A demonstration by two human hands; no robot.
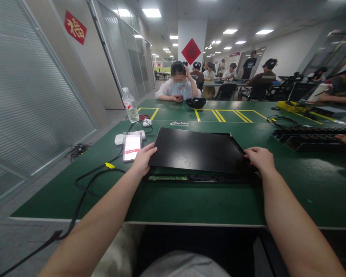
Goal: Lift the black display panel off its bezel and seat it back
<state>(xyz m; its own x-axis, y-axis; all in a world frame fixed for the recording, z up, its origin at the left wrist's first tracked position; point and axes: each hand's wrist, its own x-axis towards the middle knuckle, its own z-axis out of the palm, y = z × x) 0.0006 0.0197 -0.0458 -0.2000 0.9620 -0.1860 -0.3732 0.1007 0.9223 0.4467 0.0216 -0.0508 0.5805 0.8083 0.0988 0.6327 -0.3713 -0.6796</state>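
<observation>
A glossy black flat panel (190,148), which looks like a display screen, is tilted above the green table. My left hand (144,156) is closed on its left edge, thumb on top. At the right side, my right hand (259,157) pinches the thin black frame (237,143) that runs along the panel's edge; its fingertips are partly hidden. Below the panel's near edge shows a narrow green circuit board (168,178) lying in a dark strip. What lies under the panel is hidden.
Left of the panel are a lit phone (132,146), a white mouse (147,122), a water bottle (130,105) and a black cable (88,177) with a yellow tag. Across the table (75,206) a person (177,86) sits near a black headset (195,102). Black equipment (314,134) stands right, by another person's hand.
</observation>
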